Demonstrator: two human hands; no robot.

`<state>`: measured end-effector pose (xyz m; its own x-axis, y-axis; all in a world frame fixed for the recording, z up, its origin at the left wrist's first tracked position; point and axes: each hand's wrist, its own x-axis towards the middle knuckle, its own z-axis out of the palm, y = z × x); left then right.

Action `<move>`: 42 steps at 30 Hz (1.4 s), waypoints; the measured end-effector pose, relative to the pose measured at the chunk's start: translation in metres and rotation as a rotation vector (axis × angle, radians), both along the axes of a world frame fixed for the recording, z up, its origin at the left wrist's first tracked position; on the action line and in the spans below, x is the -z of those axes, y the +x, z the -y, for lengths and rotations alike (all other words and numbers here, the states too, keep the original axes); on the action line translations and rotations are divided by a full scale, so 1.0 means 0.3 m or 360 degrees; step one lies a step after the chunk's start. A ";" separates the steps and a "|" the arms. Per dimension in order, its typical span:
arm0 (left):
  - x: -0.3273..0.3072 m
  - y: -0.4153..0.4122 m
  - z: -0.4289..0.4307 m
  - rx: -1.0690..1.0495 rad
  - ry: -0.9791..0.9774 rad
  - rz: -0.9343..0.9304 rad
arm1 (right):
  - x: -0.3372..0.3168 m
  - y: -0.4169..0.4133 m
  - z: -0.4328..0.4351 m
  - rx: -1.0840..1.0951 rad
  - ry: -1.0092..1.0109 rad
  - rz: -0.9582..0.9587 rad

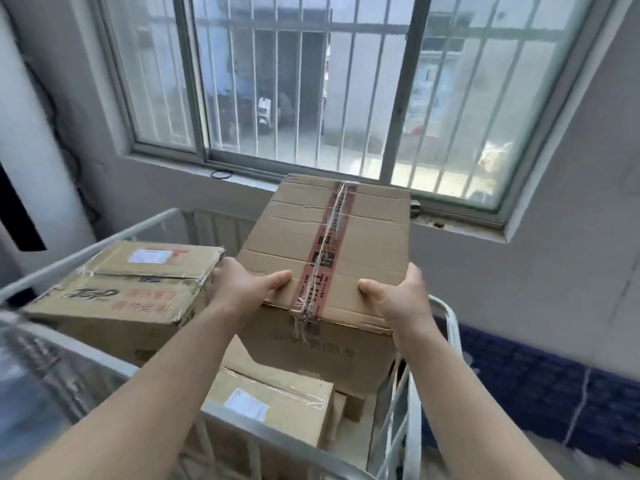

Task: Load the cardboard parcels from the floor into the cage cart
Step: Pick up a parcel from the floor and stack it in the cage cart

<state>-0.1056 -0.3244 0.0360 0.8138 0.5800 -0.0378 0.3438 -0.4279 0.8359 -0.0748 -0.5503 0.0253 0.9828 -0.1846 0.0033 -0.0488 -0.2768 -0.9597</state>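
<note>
A taped cardboard parcel is held over the right side of the cage cart. The left hand and right hand clamp its near corners, thumbs on top, fingers hidden beneath. A labelled parcel and a smaller parcel lie inside the cart, below a barred window.

You see three cardboard parcels clearly: the held parcel, the left parcel and the lower parcel. Two hands show, your left hand and right hand, with one cage cart and one window.
</note>
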 end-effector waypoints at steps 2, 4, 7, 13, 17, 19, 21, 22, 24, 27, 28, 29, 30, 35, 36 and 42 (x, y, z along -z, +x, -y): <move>0.050 -0.001 -0.070 -0.0029 -0.0055 -0.0079 | 0.054 0.032 -0.074 -0.0041 -0.0029 -0.0070; 0.113 0.020 -0.147 -0.0061 -0.0074 -0.0156 | 0.113 0.061 -0.146 -0.0077 -0.0040 -0.0125; 0.183 0.051 -0.243 -0.0093 -0.0068 -0.0234 | 0.183 0.094 -0.252 -0.0062 -0.0058 -0.0208; 0.307 0.152 -0.419 -0.0032 -0.0037 -0.0332 | 0.319 0.168 -0.444 -0.0021 -0.0067 -0.0417; 0.416 0.229 -0.529 0.0066 -0.0031 -0.0534 | 0.397 0.187 -0.536 0.0061 -0.0060 -0.0530; 0.463 0.261 -0.565 0.0106 -0.0007 -0.0625 | 0.439 0.189 -0.570 0.0099 -0.0042 -0.0587; 0.497 0.283 -0.590 0.0146 0.0058 -0.0701 | 0.479 0.190 -0.596 0.0130 -0.0041 -0.0638; 0.512 0.290 -0.600 0.0158 0.0076 -0.0722 | 0.498 0.190 -0.607 0.0140 -0.0046 -0.0658; 0.547 0.304 -0.618 0.0168 0.0060 -0.0751 | 0.528 0.189 -0.627 0.0158 -0.0062 -0.0693; 0.597 0.322 -0.639 0.0217 0.0048 -0.0827 | 0.572 0.195 -0.643 0.0168 -0.0101 -0.0740; 0.613 0.328 -0.646 0.0231 0.0047 -0.0847 | 0.584 0.196 -0.648 0.0165 -0.0123 -0.0751; 0.627 0.334 -0.652 0.0243 0.0049 -0.0870 | 0.598 0.198 -0.651 0.0167 -0.0142 -0.0760; 0.644 0.341 -0.659 0.0263 0.0066 -0.0898 | 0.610 0.202 -0.655 0.0169 -0.0168 -0.0768; 0.715 0.343 -0.671 0.0308 0.0112 -0.1037 | 0.686 0.209 -0.663 0.0112 -0.0258 -0.0880; 0.727 0.340 -0.671 0.0316 0.0122 -0.1044 | 0.703 0.206 -0.663 0.0117 -0.0268 -0.0907; 0.782 0.337 -0.672 0.0376 0.0109 -0.1096 | 0.793 0.200 -0.685 0.0164 -0.0253 -0.1054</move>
